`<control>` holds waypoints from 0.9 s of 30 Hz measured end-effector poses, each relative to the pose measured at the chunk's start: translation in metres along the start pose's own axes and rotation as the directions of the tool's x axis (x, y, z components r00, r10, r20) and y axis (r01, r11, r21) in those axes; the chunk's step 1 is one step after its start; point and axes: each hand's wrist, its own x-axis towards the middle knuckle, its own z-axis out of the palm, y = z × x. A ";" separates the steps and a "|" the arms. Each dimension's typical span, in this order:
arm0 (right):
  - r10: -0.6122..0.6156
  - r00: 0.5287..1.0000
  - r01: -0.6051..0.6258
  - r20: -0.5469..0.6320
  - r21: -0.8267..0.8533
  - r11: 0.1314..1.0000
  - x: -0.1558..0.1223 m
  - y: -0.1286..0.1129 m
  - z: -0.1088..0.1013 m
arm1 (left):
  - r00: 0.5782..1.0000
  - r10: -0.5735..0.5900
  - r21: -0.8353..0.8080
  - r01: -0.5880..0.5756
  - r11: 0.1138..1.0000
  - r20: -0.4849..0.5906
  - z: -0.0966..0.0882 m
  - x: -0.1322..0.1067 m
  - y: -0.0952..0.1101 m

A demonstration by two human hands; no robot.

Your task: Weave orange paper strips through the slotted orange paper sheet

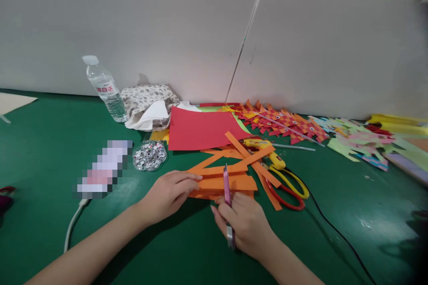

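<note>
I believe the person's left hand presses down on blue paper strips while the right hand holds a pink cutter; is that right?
Not quite: in the head view the paper strips under the left hand are orange, not blue. The right hand does hold a pink cutter.

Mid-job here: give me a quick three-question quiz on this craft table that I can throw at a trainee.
1. True or false: the left hand presses flat on the orange paper.
2. What does the right hand hold? A) a pink-handled cutter B) the glue gun C) the scissors
3. Fill in: the water bottle stands ____ on the green table.

Key
1. True: its fingers lie on the sheet's left edge.
2. A: the pink-handled cutter points at the paper; the yellow glue gun and the scissors lie untouched to the right.
3. Upright, beside a floral cloth pouch.
</note>
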 end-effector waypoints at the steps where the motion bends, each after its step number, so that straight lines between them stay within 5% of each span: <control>1: 0.012 1.000 -0.012 0.004 -0.009 1.000 0.000 0.001 0.000 | 1.000 -0.011 -0.007 0.011 1.000 -0.004 -0.001 0.000 0.000; 22: 0.023 1.000 -0.023 0.006 0.001 1.000 0.000 0.009 -0.004 | 0.982 -0.095 -0.142 0.119 0.983 0.165 -0.009 0.002 -0.009; 27: -0.053 0.992 0.041 0.119 0.104 0.994 0.000 0.006 0.002 | 0.979 -0.078 -0.138 0.105 0.985 0.187 -0.010 0.003 -0.010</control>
